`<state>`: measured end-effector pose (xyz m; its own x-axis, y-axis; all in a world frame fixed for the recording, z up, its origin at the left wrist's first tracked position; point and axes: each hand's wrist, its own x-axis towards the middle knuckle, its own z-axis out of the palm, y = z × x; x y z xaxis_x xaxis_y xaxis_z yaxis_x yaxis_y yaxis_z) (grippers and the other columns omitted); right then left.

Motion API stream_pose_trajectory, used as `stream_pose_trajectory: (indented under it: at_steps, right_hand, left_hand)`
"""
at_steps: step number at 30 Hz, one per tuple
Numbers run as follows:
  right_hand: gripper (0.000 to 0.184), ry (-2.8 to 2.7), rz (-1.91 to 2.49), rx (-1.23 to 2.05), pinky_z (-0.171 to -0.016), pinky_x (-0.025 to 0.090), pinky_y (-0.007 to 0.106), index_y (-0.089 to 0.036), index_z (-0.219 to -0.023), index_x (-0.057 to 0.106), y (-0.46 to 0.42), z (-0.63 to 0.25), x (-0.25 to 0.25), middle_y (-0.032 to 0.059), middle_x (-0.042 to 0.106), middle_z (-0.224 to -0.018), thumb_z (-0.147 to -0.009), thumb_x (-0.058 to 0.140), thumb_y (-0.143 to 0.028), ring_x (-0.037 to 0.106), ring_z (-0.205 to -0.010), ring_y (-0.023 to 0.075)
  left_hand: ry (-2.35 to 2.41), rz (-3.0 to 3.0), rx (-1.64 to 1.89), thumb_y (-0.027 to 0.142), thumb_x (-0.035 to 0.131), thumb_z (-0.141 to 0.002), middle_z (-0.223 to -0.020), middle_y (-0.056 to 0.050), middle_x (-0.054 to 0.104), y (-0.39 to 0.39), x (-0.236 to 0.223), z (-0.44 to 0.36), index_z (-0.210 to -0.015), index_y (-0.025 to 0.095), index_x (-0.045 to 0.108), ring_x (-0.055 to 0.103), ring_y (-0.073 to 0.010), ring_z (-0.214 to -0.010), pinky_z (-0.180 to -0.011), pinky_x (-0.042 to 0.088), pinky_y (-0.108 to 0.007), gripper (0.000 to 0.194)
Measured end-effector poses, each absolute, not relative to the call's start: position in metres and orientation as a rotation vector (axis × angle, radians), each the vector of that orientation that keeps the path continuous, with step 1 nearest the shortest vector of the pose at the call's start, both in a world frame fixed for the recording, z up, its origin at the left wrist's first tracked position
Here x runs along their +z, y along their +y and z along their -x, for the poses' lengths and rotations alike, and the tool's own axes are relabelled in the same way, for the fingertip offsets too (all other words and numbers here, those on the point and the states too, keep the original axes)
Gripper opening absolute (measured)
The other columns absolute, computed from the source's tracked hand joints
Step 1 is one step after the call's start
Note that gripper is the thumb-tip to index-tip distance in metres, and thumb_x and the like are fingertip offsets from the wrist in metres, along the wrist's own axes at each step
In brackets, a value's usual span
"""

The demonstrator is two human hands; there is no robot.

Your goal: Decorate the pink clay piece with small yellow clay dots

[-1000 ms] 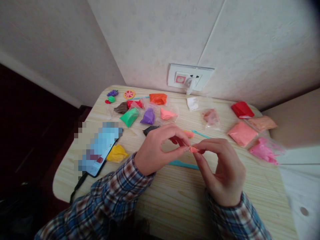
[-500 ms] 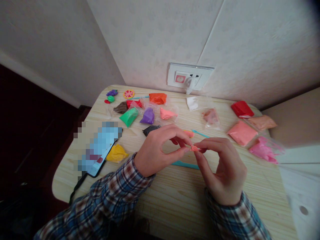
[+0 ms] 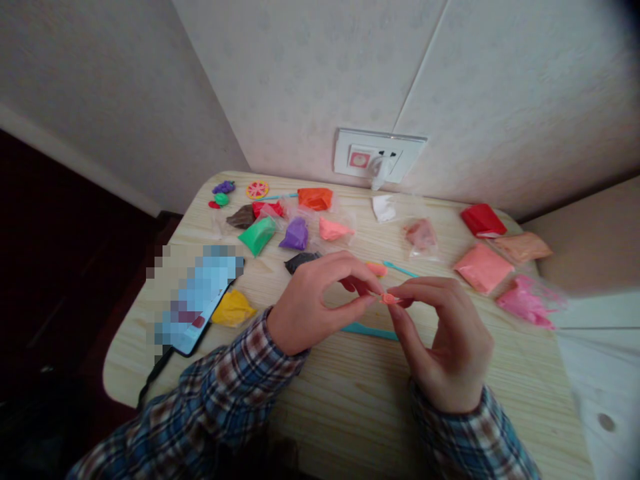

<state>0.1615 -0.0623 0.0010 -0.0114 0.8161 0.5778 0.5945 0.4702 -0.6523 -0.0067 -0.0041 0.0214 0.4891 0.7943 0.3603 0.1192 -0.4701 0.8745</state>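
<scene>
Between my two hands, a small piece of orange-pink modelling clay is held above the table. My left hand pinches its left end between thumb and forefinger. The thumb and forefinger of my right hand grip its right end. Its finer shape is too small to make out. Beneath the hands lies a blue plastic modelling tool, partly covered by them. Just beyond the fingers are an orange clay lump and a thinner blue tool. A black clay packet lies behind my left hand.
A phone with a strap lies at the left beside a yellow clay packet. Green, purple and other clay bags line the back. Red and pink packets lie right. A wall socket is behind the table.
Both hands keep their pinch on the clay piece, almost unmoved. The piece appears turned very slightly; the view has shifted a little.
</scene>
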Motion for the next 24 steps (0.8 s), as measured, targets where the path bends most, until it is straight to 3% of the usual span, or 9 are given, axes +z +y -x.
stream_pose_trajectory:
  at_steps: [11, 18, 24]
  right_hand:
    - [0.016, -1.691, 1.219, 0.262, -0.066, 0.048, 0.035, -0.022, -0.095, 0.061, -0.0612, -0.1614, -0.0003, 0.0027, 0.064, -0.084, -0.083, 0.062, -0.012, 0.059, -0.073, 0.0174]
    - [0.016, -1.695, 1.223, 0.265, -0.066, 0.048, 0.035, -0.021, -0.095, 0.061, -0.0609, -0.1601, 0.0004, 0.0027, 0.064, -0.085, -0.083, 0.062, -0.011, 0.059, -0.074, 0.0169]
    - [0.016, -1.714, 1.222, 0.248, -0.066, 0.048, 0.035, -0.021, -0.096, 0.061, -0.0623, -0.1612, 0.0005, 0.0031, 0.064, -0.085, -0.083, 0.062, -0.012, 0.059, -0.074, 0.0172]
  left_hand:
    - [0.756, -1.881, 1.002, 0.004, 0.066, -0.076, -0.086, -0.004, 0.073, -0.0057, 0.0233, 0.0073, -0.082, 0.014, 0.068, 0.065, -0.0117, -0.074, -0.074, 0.054, -0.025, 0.012]
    - [0.803, -1.731, 0.894, 0.016, 0.073, -0.075, -0.097, -0.009, 0.073, -0.0060, 0.0223, 0.0069, -0.089, 0.011, 0.067, 0.066, -0.0109, -0.071, -0.072, 0.055, -0.025, 0.015]
    - [0.790, -1.490, 0.776, 0.021, 0.071, -0.076, -0.087, -0.007, 0.073, -0.0050, 0.0201, 0.0065, -0.078, 0.014, 0.069, 0.067, -0.0153, -0.075, -0.073, 0.056, -0.030, 0.007]
